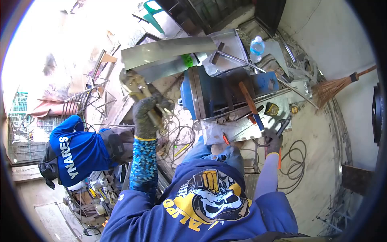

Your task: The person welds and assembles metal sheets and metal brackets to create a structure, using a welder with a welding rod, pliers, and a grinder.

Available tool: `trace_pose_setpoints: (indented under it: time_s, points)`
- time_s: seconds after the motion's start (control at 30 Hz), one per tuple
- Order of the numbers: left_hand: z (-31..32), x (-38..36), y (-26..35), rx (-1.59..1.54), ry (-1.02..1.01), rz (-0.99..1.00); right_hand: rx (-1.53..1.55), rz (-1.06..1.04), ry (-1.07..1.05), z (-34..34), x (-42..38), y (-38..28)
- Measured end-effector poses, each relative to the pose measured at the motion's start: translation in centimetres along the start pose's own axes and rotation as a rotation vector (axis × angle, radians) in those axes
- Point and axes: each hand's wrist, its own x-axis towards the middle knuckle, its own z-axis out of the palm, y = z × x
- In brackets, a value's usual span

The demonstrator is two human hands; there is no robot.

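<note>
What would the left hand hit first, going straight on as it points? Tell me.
Past the tan thing at the left hand, which I can't make out, probably the metal sheet; depth is unclear.

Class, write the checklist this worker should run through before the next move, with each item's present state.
1. Both hands gloved: left hand and right hand: ok.
2. Long, shiny silver metal sheet firmly supported: cannot tell from this angle.
3. Heavy blue metal vise free of loose tools: not ok; a brown-and-blue-handled tool lies across or against it.
4. Pale floor free of trip hazards: not ok; thin black cable lies in loose loops.
5. Clear plastic bottle capped: ok.
</note>
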Motion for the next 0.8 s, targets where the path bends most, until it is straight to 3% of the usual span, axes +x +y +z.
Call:
trace_pose_setpoints:
  time_s: [0.03,0.1,0.17,0.23,0.43,0.53,0.8]
  points:
    - [-0.4,0.8,-0.8,0.006,-0.028,0.018,-0.007,-0.010,-0.001,0.5,-1.5,-1.3]
    - [-3.3,2.5,-2.9,-0.087,0.017,-0.005,0.040,-0.232,-0.001,2.0,-5.0,-2.9]
    - [-4.4,4.3,-3.2,-0.217,0.009,-0.087,0.025,-0.263,0.018,0.8,-6.2,-2.7]
    - [-6.2,6.2,-3.7,-0.231,0.036,-0.159,0.141,-0.160,0.158,3.1,-11.7,-6.0]
    - [-10.0,7.6,-4.5,-0.268,0.035,-0.310,0.048,-0.264,0.153,8.9,-22.1,-10.8]
    - [-10.9,8.3,-4.3,-0.402,0.010,-0.398,-0.119,-0.413,-0.133,14.0,-27.1,-12.8]
    - [-12.1,9.9,-6.0,-0.418,-0.064,-0.476,-0.301,-0.493,-0.304,24.9,-31.4,-14.7]
